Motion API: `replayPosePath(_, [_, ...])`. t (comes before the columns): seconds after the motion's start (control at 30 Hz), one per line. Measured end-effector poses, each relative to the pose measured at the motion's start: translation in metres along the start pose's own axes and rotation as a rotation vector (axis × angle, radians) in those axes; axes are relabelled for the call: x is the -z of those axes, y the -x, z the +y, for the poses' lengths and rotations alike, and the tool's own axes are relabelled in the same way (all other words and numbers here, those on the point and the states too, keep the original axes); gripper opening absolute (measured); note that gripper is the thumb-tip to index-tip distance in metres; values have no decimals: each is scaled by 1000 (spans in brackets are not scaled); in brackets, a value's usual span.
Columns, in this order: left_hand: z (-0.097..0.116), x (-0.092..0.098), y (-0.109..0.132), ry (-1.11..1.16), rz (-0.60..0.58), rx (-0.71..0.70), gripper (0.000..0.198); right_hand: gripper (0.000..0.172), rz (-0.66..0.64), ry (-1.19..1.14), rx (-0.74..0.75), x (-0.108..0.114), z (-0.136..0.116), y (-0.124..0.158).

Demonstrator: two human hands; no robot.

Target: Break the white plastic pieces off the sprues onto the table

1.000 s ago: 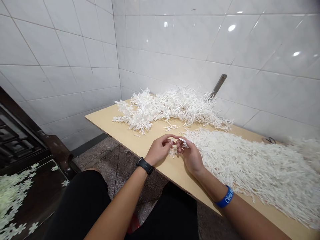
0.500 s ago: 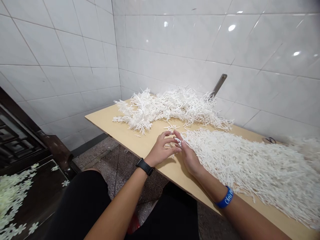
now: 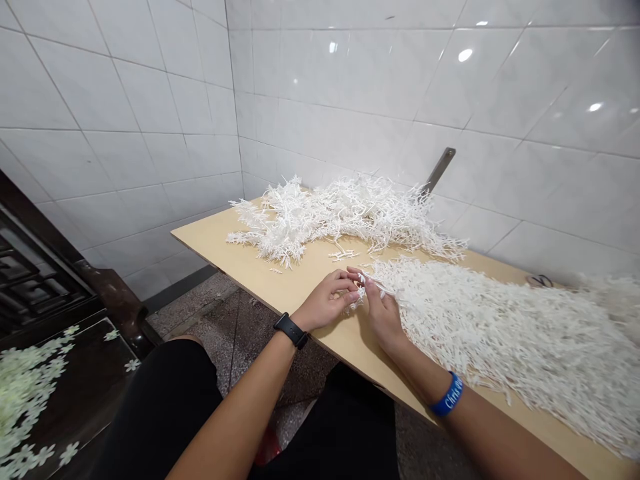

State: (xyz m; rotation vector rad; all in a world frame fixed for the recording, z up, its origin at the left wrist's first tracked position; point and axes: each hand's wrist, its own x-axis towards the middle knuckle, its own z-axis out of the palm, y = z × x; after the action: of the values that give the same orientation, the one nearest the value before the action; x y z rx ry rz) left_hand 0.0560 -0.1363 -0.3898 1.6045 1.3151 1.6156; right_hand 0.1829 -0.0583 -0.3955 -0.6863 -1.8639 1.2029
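My left hand (image 3: 325, 301) and my right hand (image 3: 383, 310) meet over the near edge of a light wooden table (image 3: 300, 283). Together their curled fingers pinch a small white plastic sprig (image 3: 358, 295) between them. The sprig lies at the left tip of a large heap of white plastic sprigs (image 3: 500, 327) that runs off to the right. A black watch sits on my left wrist and a blue band on my right.
A second pile of white branched pieces (image 3: 335, 213) lies at the table's far end by the tiled wall. A dark metal bar (image 3: 439, 169) leans on the wall. Small pale flowers (image 3: 25, 400) cover a dark surface at lower left.
Both hands dipped to the edge of the big heap, then closed together on a sprig; my left fingers have curled in more tightly.
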Motion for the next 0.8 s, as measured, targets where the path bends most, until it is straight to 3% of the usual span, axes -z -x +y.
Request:
replayPosePath(0.13, [0,0,-1,-8,-29,30,20,46,-2,-41,56,-4,-3,1])
replayPosePath(0.8, [-5,0,-3,-20,-100,11,25,40,176,256,135,-6,-9,0])
